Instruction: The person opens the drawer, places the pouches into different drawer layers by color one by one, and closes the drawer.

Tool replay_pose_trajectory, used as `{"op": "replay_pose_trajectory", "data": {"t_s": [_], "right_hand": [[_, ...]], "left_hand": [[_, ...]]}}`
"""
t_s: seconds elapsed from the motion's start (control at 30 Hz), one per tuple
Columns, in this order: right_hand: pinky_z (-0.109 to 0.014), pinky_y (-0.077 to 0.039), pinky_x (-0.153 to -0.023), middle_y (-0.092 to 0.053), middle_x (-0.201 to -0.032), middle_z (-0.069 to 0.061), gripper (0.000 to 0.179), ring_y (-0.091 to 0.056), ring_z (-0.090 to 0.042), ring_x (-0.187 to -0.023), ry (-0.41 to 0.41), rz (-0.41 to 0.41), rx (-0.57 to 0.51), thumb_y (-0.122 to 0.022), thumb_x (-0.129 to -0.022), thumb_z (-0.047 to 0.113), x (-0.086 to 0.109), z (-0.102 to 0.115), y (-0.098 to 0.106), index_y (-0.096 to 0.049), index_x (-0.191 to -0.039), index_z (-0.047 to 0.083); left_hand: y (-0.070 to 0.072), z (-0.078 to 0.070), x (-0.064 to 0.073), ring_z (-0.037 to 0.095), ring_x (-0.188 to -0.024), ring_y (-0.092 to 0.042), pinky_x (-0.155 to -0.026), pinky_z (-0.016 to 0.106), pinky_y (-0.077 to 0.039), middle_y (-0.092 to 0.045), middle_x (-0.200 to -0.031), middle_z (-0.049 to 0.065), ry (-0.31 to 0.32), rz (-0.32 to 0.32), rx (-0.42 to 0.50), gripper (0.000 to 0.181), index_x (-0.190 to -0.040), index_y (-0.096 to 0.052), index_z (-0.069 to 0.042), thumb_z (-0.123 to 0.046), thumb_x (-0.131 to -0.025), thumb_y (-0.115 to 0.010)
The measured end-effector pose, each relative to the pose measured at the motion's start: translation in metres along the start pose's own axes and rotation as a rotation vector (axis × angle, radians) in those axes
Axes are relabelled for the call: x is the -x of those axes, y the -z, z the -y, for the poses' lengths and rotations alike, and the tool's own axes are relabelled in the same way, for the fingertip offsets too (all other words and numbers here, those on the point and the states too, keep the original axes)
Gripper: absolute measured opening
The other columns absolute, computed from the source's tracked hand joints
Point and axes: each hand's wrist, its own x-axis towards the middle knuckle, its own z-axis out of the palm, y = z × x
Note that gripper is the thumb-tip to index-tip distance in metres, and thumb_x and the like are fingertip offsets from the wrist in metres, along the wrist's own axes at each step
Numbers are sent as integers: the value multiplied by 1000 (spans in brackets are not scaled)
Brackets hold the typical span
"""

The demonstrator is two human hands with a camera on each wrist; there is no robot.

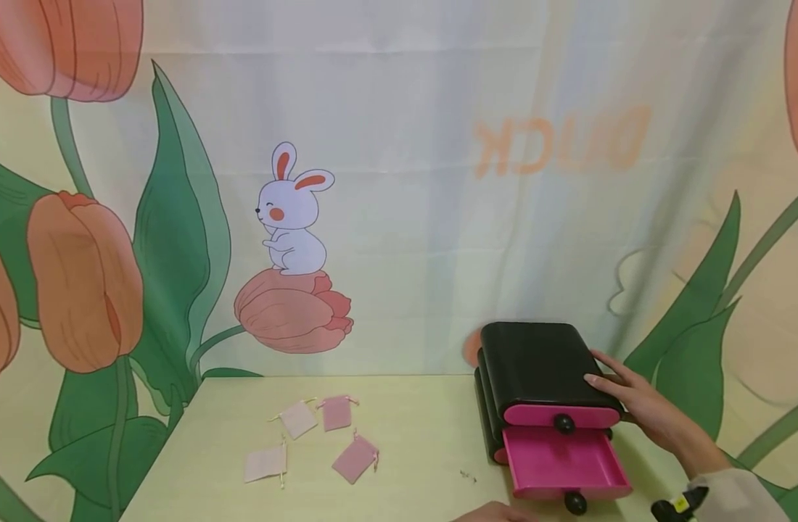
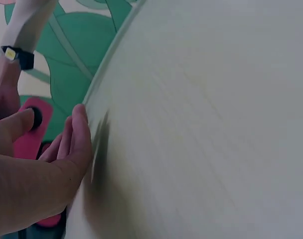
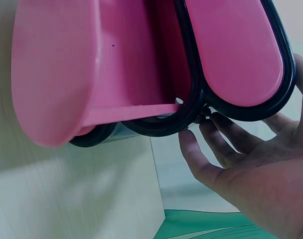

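Observation:
A black drawer box (image 1: 532,362) with pink drawers stands at the right of the table. Its upper drawer (image 1: 529,415) is closed, while the drawer below (image 1: 556,460) is pulled out and shows a bare pink inside. My right hand (image 1: 653,409) grips the box's right side, thumb on the top and fingers along the side; in the right wrist view its fingertips (image 3: 189,142) touch the black casing. Only part of my left hand (image 1: 493,513) shows at the bottom edge, left of the pulled-out drawer's black knob (image 1: 575,502). In the left wrist view its fingers look relaxed.
Several small drawstring pouches, pale and deeper pink, lie at the left, among them a pink pouch (image 1: 356,460) and a pale pouch (image 1: 265,464). Tiny dark bits (image 1: 468,476) lie left of the box. A printed curtain (image 1: 405,217) hangs behind the table (image 1: 203,449).

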Motion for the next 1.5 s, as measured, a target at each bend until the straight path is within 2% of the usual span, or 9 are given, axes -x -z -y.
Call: {"op": "replay_pose_trajectory", "data": {"t_s": [0.1,0.23,0.47,0.63,0.87,0.97,1.07,1.2,1.5], "right_hand": [[-61,-49,-105,-15,-167,-38,83,-29,-54,-151,-1,-3,4,-53,-112,41,0,0,-1,0,-171,19],[-61,-49,-105,-15,-167,-38,83,-29,-54,-151,-7,-4,10,-52,-112,42,1,0,0,1,-171,18],[-62,-49,-105,-15,-167,-38,82,-26,-55,-151,5,-8,19,-51,-112,42,2,1,2,1,-171,18],[-62,-48,-106,-12,-168,-38,83,-26,-55,-152,0,-12,18,-52,-112,42,3,1,2,2,-171,18],[-66,-45,-107,-10,-168,-38,84,-23,-56,-152,-5,-11,23,-51,-112,43,3,2,4,3,-171,18],[-67,-44,-107,-10,-168,-38,83,-22,-57,-152,3,-10,27,-51,-112,43,3,3,4,3,-171,19],[-67,-45,-107,-11,-168,-38,83,-24,-57,-152,7,-13,33,-51,-112,42,3,2,3,2,-171,18],[-65,-46,-107,-13,-168,-38,83,-25,-56,-152,8,-16,30,-52,-112,43,3,1,2,1,-171,18],[-62,-47,-107,-15,-168,-36,83,-28,-54,-151,19,-12,22,-53,-111,44,0,0,0,-1,-172,19]], "left_hand": [[17,-5,23,9,-96,-68,-88,32,-59,-77,-108,-1,140,-52,69,29,-122,-79,-13,-32,-106,-64],[40,-27,63,13,-98,-68,-93,34,-58,-77,-112,1,188,-85,84,30,-123,-79,-14,-35,-106,-64],[85,-37,104,24,-101,-75,-91,39,-61,-77,-112,13,48,-219,133,30,-125,-72,2,-21,-107,-65],[120,-37,121,26,-96,-75,-86,44,-62,-75,-108,12,-26,-362,1,26,-121,-73,3,-15,-102,-70],[176,-34,146,21,-89,-69,-75,35,-58,-72,-101,7,-135,-584,-365,22,-115,-75,0,-10,-96,-76],[194,-29,154,22,-94,-67,-79,35,-56,-72,-105,9,-113,-678,-487,24,-115,-74,0,-9,-93,-79],[206,-20,157,28,-102,-66,-85,42,-56,-71,-111,13,-72,-717,-535,28,-117,-72,2,-7,-91,-80],[213,-14,156,32,-104,-64,-85,43,-56,-70,-110,14,-42,-715,-545,29,-116,-71,3,-3,-90,-81],[216,0,154,25,-92,-65,-79,33,-55,-68,-97,10,-69,-691,-613,20,-105,-73,3,0,-87,-83]]}}
